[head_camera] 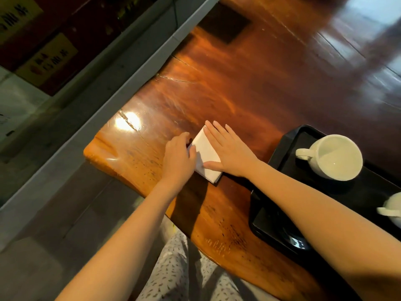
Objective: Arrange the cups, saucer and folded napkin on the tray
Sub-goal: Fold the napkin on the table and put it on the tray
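— Where is the napkin (205, 154)?
— On the wooden table (249, 90), left of the black tray (288, 135), not on it.
— And the hands?
— The right hand (231, 148) lies flat and open on it; the left hand (178, 156) curls around its left edge.
— The cups?
— One white cup (335, 157) stands on the tray; another (392, 207) is cut off at the frame's edge.

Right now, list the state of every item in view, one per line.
Napkin: folded, flat on the table, not on the tray.
Left hand: fingers curled at the napkin's left edge.
Right hand: open, palm pressing the napkin.
White cup: upright, empty, on the tray.
Second cup: on the tray, mostly out of frame.
Black tray: on the table.
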Motion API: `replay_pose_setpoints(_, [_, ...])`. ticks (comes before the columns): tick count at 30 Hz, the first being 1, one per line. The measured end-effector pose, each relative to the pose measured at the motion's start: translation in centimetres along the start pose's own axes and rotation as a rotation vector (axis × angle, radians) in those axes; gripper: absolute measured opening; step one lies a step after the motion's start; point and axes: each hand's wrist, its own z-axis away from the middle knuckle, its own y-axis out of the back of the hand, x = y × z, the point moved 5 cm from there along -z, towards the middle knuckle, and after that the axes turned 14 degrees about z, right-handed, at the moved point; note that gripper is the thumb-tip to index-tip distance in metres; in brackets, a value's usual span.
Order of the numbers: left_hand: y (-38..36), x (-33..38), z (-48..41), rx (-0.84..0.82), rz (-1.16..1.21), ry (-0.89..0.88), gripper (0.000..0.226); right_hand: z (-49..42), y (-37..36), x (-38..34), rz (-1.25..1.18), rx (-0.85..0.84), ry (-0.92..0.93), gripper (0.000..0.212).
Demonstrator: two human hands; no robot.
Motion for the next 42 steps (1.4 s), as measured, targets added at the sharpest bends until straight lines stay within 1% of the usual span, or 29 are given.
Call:
replay_pose_setpoints(1, [-0.2, 0.4, -1.4, -0.062, -0.010, 0.042, 0.033, 0.0, 0.0, 0.0, 0.001, 0.005, -0.002, 0.097])
replay_pose_setpoints(3, [-1.2, 1.1, -3.5, -0.254, -0.022, 0.110, 0.025, 0.1, -0.1, 0.1, -0.011, 0.015, -0.016, 0.099])
replay_pose_setpoints(5, [-2.0, 1.5, -4.5, -0.383, -0.062, 0.129, 0.028, 0.1, 0.0, 0.1, -0.024, 0.029, -0.028, 0.100])
replay_pose_setpoints(7, [-2.0, 1.5, -5.0, -0.406, -0.141, 0.115, 0.023, 0.2, 0.3, 0.1, -0.040, 0.046, -0.039, 0.101])
replay_pose_setpoints(9, [-1.8, 1.7, -4.6, -0.364, -0.140, 0.053, 0.021, 0.5, 0.7, 0.1, -0.152, 0.067, -0.087, 0.102])
replay_pose_setpoints(11, [-1.7, 1.8, -3.7, -0.313, -0.039, 0.010, 0.022, 1.0, 1.1, 0.1, -0.412, 0.081, -0.182, 0.100])
replay_pose_setpoints(13, [-1.3, 1.9, -2.8, -0.300, 0.111, 0.016, 0.021, 1.6, 1.4, 0.5, -0.712, 0.110, -0.330, 0.087])
replay_pose_setpoints(15, [-0.7, 1.5, -2.4, -0.311, 0.372, 0.098, 0.015, 2.1, 1.7, 1.2, -0.963, 0.159, -0.543, 0.067])
replay_pose_setpoints(16, [-0.3, 1.4, -2.3, -0.309, 0.515, 0.157, 0.009, 2.3, 1.8, 1.5, -1.072, 0.175, -0.655, 0.061])
replay_pose_setpoints(17, [0.1, 1.4, -2.2, -0.306, 0.630, 0.200, 0.004, 2.4, 2.0, 1.6, -1.157, 0.173, -0.749, 0.057])
replay_pose_setpoints(18, [0.3, 1.5, -2.0, -0.310, 0.705, 0.222, 0.005, 2.4, 2.0, 1.5, -1.207, 0.156, -0.821, 0.056])
replay_pose_setpoints(20, [0.6, 1.7, -1.8, -0.336, 0.790, 0.236, 0.010, 2.1, 2.0, 1.1, -1.278, 0.084, -0.922, 0.058])
replay_pose_setpoints(22, [0.8, 2.0, -1.8, -0.347, 0.848, 0.283, 0.017, 1.7, 1.9, 0.7, -1.361, -0.022, -0.992, 0.061])
replay_pose_setpoints(23, [0.9, 2.0, -1.8, -0.343, 0.876, 0.327, 0.020, 1.5, 2.0, 0.6, -1.367, -0.060, -1.002, 0.061])
replay_pose_setpoints(24, [1.1, 2.1, -1.8, -0.336, 0.902, 0.371, 0.024, 1.3, 2.1, 0.7, -1.320, -0.076, -0.993, 0.060])
replay_pose_setpoints(26, [1.3, 2.1, -1.9, -0.328, 0.937, 0.437, 0.035, 1.1, 2.7, 0.8, -1.136, -0.065, -0.970, 0.054])
replay_pose_setpoints(28, [1.4, 2.3, -2.1, -0.312, 0.865, 0.451, 0.049, 1.1, 3.0, 0.6, -0.999, -0.026, -0.965, 0.048])
replay_pose_setpoints(30, [1.2, 2.2, -2.3, -0.228, 0.735, 0.458, 0.048, 1.2, 3.0, 0.4, -0.918, -0.002, -0.982, 0.044])
replay_pose_setpoints(32, [0.9, 2.0, -2.1, -0.138, 0.676, 0.459, 0.038, 1.3, 2.8, 0.4, -0.885, -0.005, -0.999, 0.042])
replay_pose_setpoints(33, [0.7, 1.9, -1.9, -0.126, 0.659, 0.460, 0.032, 1.4, 2.7, 0.4, -0.895, -0.009, -0.993, 0.042])
replay_pose_setpoints(35, [0.6, 1.3, -1.6, -0.196, 0.652, 0.479, 0.024, 2.0, 2.4, 0.4, -0.906, -0.043, -0.954, 0.042])
replay_pose_setpoints(37, [0.9, 1.2, -1.3, -0.395, 0.678, 0.495, 0.022, 2.5, 2.2, 0.5, -0.871, -0.075, -0.837, 0.039])
replay_pose_setpoints(39, [1.2, 1.5, -1.3, -0.591, 0.596, 0.468, 0.032, 3.1, 2.5, 0.3, -0.889, -0.107, -0.749, 0.037])
replay_pose_setpoints(41, [1.1, 2.1, -1.2, -0.700, 0.435, 0.420, 0.050, 3.0, 3.2, -0.1, -0.925, -0.117, -0.722, 0.035])
replay_pose_setpoints(42, [0.9, 2.5, -1.2, -0.726, 0.352, 0.389, 0.056, 3.0, 3.3, -0.1, -1.017, -0.085, -0.769, 0.029])
